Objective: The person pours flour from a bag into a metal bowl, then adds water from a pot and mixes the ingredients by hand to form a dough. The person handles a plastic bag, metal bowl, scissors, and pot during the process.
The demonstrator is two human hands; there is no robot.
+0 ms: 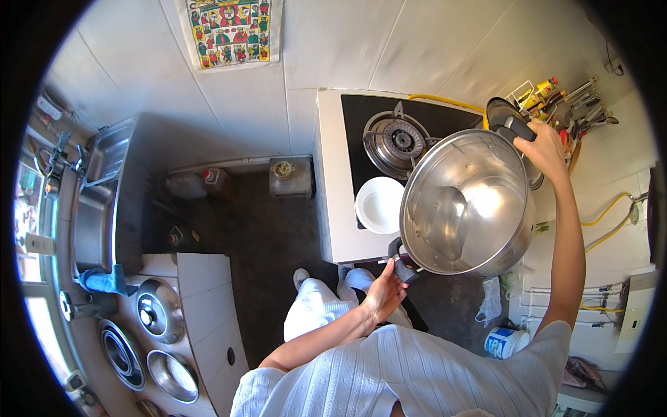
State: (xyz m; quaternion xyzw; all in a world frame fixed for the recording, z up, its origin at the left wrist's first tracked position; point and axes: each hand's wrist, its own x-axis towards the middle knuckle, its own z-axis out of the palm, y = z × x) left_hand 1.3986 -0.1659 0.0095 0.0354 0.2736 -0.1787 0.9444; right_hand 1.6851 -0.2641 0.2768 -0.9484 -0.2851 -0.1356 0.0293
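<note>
A large stainless steel pot hangs tilted between my two hands, its wide mouth facing up at me. Nothing solid is visible inside; its inner wall shines with reflected light. My left hand grips the black loop handle at the near left side. At the far right, my right hand holds the opposite black handle. Just left of the pot's rim, a white bowl sits at the stove's near edge. Behind it is a gas burner, partly covered by the pot.
The black glass cooktop is set in a white counter. Bottles and utensils crowd its right rear corner. On the left are a steel sink, a domed lid and metal basins. A plastic bucket stands on the floor.
</note>
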